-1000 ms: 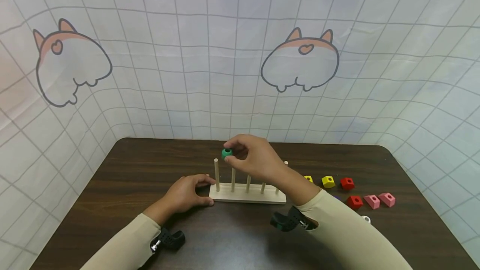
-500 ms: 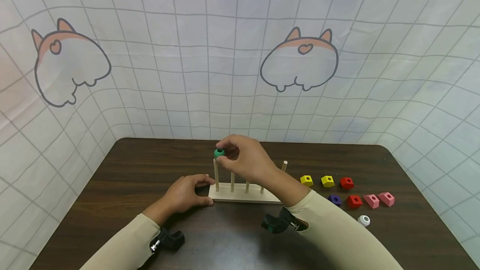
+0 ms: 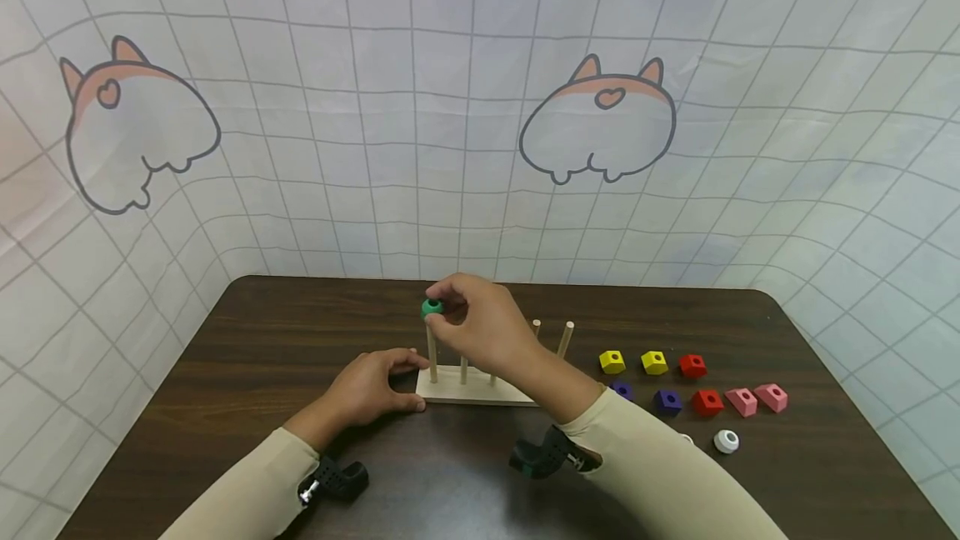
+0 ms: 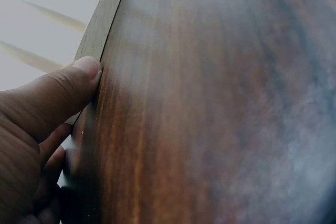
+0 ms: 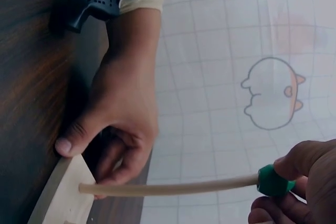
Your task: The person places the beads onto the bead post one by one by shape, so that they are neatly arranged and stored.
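A wooden peg stand [image 3: 461, 391] with several upright pegs lies in the middle of the table. My left hand [image 3: 369, 390] holds its left end, the thumb at the front edge and the fingers behind. Between thumb and fingers, my right hand [image 3: 486, 325] pinches a green bead [image 3: 431, 307] with a hole through it. The bead sits at the tip of the leftmost peg [image 3: 432, 354]. In the right wrist view the green bead [image 5: 270, 181] meets the peg's end, and how far it is threaded I cannot tell. The right hand and forearm hide parts of the stand.
Right of the stand lie yellow blocks [image 3: 654, 363], red blocks [image 3: 707, 402], purple blocks [image 3: 667, 402] and pink blocks [image 3: 772, 397], all with holes. A white bead [image 3: 726, 441] sits nearer, and another white piece is mostly hidden by the right sleeve. A patterned cloth [image 3: 450, 148] hangs behind the table.
My right hand has moved left and slightly down with the green bead, from above the second peg to the tip of the leftmost one. The left hand stays on the stand.
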Available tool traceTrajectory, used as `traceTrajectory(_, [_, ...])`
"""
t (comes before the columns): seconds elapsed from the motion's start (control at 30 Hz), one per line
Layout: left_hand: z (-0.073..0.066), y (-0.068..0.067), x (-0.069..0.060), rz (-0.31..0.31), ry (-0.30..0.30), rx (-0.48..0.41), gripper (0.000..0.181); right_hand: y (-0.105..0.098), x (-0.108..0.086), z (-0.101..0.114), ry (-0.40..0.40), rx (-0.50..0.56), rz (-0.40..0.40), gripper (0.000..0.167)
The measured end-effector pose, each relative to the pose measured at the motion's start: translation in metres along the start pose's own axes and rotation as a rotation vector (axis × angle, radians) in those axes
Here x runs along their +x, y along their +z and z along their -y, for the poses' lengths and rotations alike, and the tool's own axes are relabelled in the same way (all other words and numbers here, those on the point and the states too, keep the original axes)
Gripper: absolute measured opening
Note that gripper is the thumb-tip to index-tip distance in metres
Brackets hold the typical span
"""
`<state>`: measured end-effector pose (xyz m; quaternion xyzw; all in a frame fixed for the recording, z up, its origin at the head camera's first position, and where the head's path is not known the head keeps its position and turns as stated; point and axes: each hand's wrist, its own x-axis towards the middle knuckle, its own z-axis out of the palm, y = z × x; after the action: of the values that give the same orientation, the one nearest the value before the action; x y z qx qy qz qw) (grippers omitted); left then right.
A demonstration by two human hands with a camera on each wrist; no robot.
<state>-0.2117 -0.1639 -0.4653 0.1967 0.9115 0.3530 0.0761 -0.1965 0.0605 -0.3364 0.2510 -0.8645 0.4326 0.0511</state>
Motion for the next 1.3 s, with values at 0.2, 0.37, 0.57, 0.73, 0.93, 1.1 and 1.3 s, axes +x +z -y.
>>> traceTrajectory(0.2, [0.000,0.000,0.000,-0.003,0.008,0.002,0.051,0.008,-0.003,0.003,0.014,-0.023,-0.007,0.023])
traceTrajectory(0.37, [0.000,0.000,0.000,-0.003,0.006,0.011,0.051,0.017,-0.008,0.002,0.046,-0.025,-0.038,0.024])
traceTrajectory(0.57, [0.001,0.001,0.000,-0.006,0.012,0.016,0.051,0.025,-0.013,-0.005,0.035,-0.021,-0.096,0.025])
traceTrajectory(0.73, [0.001,0.001,0.000,-0.008,0.016,0.017,0.051,0.033,-0.017,-0.014,-0.004,-0.015,-0.138,0.025])
traceTrajectory(0.93, [0.001,0.001,0.000,-0.011,0.037,0.022,0.051,0.042,-0.020,-0.022,-0.037,-0.011,-0.181,0.025])
traceTrajectory(1.1, [0.001,0.001,0.000,-0.014,0.034,0.030,0.051,0.046,-0.021,-0.026,-0.054,0.015,-0.217,0.028])
traceTrajectory(1.3, [0.001,0.001,0.000,-0.006,0.029,0.025,0.052,0.051,-0.023,-0.030,-0.040,0.125,-0.242,0.051])
